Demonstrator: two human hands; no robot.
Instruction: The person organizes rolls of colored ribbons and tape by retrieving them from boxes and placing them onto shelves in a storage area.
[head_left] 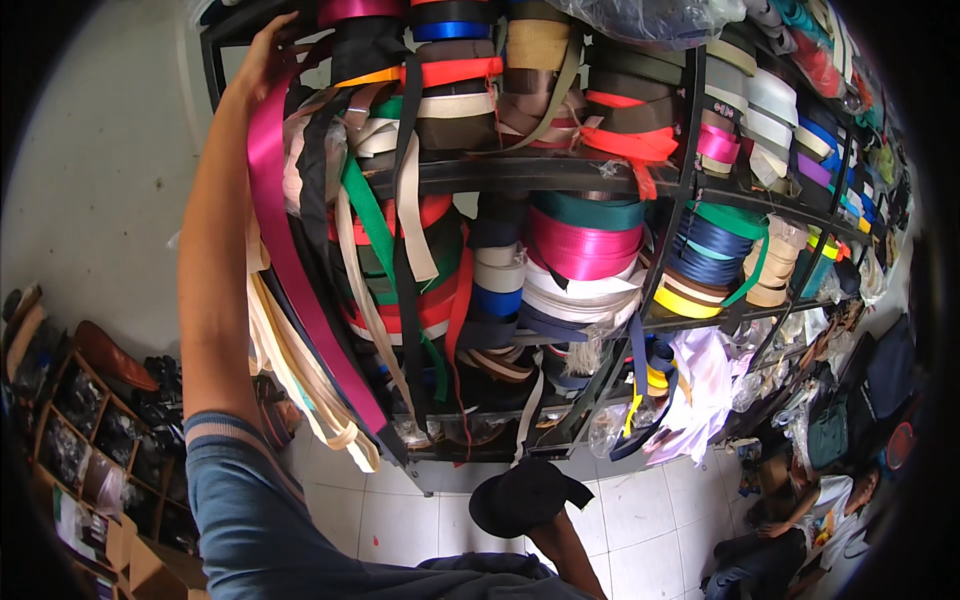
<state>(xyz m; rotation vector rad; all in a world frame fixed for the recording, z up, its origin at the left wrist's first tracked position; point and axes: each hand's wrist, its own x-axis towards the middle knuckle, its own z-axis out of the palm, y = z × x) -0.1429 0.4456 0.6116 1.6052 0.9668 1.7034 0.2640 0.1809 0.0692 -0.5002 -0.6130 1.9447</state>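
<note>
My left arm reaches up along the shelf's left side. My left hand is at the top corner, beside the upper end of a long magenta ribbon; the fingers that show are stretched out, the others hidden. The ribbon hangs down the rack's side to its foot. Low in front of me, my right hand is closed on a roll of black strap, which covers most of the fingers. A short loose end sticks out at the roll's right. Rolls of black webbing sit near my left hand.
A black metal rack holds stacked rolls of coloured ribbon and webbing, with loose ends dangling. Cream straps hang at its left side. A compartmented shelf and cardboard box stand lower left. Another person sits at the lower right.
</note>
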